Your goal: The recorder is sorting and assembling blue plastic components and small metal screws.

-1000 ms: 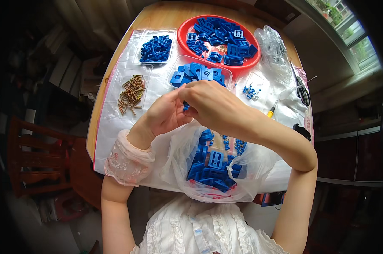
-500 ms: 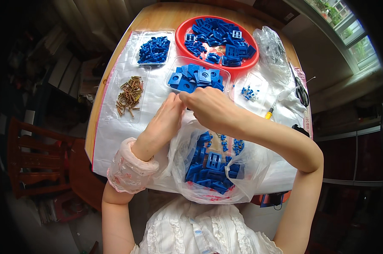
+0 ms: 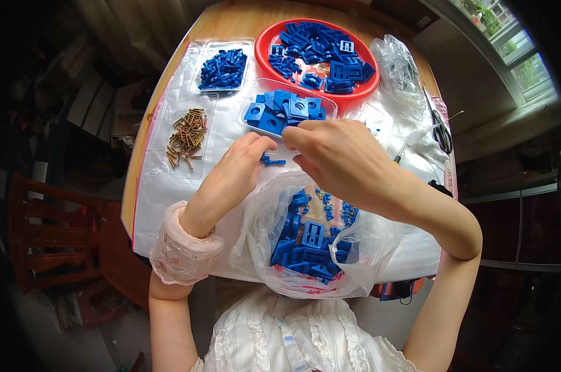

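Note:
Over the cloth, my left hand (image 3: 234,170) is curled, fingertips bent inward. Narrow blue plastic pieces (image 3: 273,162) show right beside its fingertips; whether they are held or lie on the cloth I cannot tell. Close by on the right, my right hand (image 3: 339,152) is closed, its fingertips by the near edge of a clear tray (image 3: 246,118). Anything in its grip is hidden. In that tray lie flat blue square plates (image 3: 273,121), some with a round hole. A clear plastic bag (image 3: 255,223) in front of me holds blue plastic parts (image 3: 305,255) and small blue-and-metal pieces (image 3: 327,201).
A red basin (image 3: 263,59) of blue parts stands at the back. Left are trays of slim blue pieces (image 3: 223,69) and brass-coloured screws (image 3: 187,136). On the right lie a crumpled plastic bag (image 3: 398,71), scissors (image 3: 441,133) and a screwdriver (image 3: 400,154), partly covered by my right arm.
My hands were together by the tray of square plates and are now apart. The left has moved slightly left and nearer, the right to the right. The narrow blue pieces have come into view.

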Motion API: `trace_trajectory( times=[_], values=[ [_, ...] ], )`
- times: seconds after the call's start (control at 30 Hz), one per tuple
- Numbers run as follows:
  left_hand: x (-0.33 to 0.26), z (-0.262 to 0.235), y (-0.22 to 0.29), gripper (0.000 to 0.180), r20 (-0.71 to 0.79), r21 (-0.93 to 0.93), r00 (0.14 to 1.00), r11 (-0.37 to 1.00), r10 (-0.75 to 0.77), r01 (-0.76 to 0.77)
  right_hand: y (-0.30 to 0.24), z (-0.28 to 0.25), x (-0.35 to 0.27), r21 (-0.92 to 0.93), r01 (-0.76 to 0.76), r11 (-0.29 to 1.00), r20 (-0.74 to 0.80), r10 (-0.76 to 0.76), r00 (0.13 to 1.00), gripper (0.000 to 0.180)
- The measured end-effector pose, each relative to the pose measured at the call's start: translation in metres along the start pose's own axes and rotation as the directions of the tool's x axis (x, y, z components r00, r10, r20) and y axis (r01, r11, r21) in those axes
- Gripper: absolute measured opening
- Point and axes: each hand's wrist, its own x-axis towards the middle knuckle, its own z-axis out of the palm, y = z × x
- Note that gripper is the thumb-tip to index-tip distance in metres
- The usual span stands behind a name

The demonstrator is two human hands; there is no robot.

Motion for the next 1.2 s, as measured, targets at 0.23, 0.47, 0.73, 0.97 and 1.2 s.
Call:
trace_trajectory(
  times=[0.23, 0.47, 0.73, 0.97, 1.2],
  values=[
    [-0.002, -0.002, -0.002, 0.041, 0.0, -0.03, 0.999, 0.998, 0.051, -0.051, -0.021, -0.018, -0.073, 0.142, -0.013, 0.99, 0.365, -0.04, 0.93, 0.015],
    [-0.001, -0.007, 0.001, 0.041, 0.028, -0.056, 1.0, 0.998, 0.014, -0.013, -0.007, -0.014, -0.125, -0.007, -0.024, 1.0, 0.459, 0.024, 0.888, 0.02],
    [0.002, -0.01, 0.012, 0.03, -0.024, -0.081, 1.0, 0.997, 0.003, -0.005, -0.019, -0.02, -0.147, -0.172, -0.135, 0.976, 0.274, 0.179, 0.945, 0.015],
    [0.005, -0.011, 0.025, 0.019, -0.143, -0.107, 0.989, 0.993, 0.038, -0.054, -0.017, 0.011, -0.128, -0.282, 0.012, 0.959, 0.461, 0.125, 0.879, 0.031],
    [0.006, -0.017, 0.029, 0.017, -0.23, -0.104, 0.969, 0.987, 0.096, -0.123, -0.002, 0.032, -0.122, -0.325, 0.064, 0.944, 0.472, 0.103, 0.875, 0.027]
  ],
)
